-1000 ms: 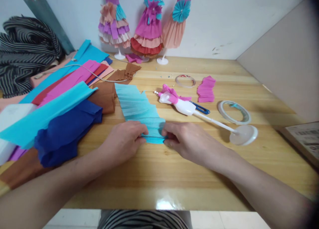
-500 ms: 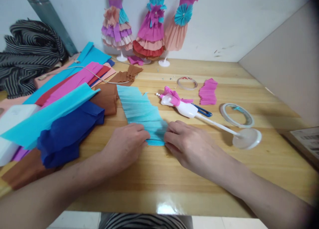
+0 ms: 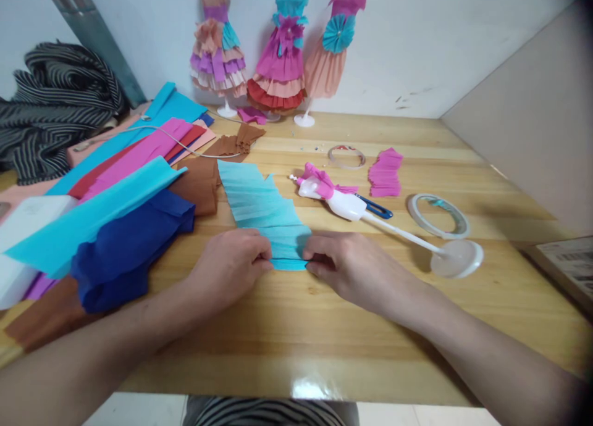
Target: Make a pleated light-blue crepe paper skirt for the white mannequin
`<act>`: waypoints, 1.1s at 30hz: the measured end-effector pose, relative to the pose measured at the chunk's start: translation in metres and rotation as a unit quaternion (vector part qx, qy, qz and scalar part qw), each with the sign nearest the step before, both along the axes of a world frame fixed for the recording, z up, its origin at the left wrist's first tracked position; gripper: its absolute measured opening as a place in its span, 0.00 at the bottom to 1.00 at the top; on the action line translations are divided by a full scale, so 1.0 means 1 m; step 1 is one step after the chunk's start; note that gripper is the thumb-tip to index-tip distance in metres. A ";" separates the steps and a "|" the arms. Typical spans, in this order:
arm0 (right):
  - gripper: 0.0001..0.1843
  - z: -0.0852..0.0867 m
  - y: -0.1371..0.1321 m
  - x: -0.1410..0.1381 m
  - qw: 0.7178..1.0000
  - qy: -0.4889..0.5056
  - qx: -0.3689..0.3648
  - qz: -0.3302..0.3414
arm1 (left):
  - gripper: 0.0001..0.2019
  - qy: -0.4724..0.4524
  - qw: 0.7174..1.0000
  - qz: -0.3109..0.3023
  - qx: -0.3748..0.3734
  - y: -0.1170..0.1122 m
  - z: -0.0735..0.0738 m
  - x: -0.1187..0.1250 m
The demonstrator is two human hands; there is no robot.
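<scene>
Turquoise crepe-paper sheet (image 3: 262,197), near edge folded. Left hand (image 3: 231,259), right hand (image 3: 347,268): grips pinched on the fold's ends. Wooden tabletop (image 3: 282,333) extends thence to its front edge.

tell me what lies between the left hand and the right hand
The near end of the light-blue paper, creased across, spans from the left hand to the right hand in the head view.

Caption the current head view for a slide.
Left fingers and right fingers hold the folded near end of turquoise crepe paper on a wooden table, beside a miniature mannequin lying down.
</scene>
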State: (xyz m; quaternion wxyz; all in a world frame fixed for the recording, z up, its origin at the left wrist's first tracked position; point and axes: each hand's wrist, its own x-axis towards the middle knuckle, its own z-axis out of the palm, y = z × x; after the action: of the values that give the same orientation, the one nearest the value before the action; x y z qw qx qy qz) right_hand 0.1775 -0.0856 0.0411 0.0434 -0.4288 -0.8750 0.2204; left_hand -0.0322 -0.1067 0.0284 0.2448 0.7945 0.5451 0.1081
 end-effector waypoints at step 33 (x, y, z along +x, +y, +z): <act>0.08 -0.009 -0.011 -0.006 0.979 -0.089 0.177 0.039 | 0.07 0.081 0.996 -0.005 0.031 -0.006 -0.003 0.002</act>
State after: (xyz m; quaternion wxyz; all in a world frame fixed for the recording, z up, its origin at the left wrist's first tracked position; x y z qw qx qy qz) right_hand 0.1716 -0.0962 0.0322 0.0323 -0.3978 -0.9166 0.0247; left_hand -0.0303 -0.1131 0.0249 0.1754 0.8108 0.5552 0.0591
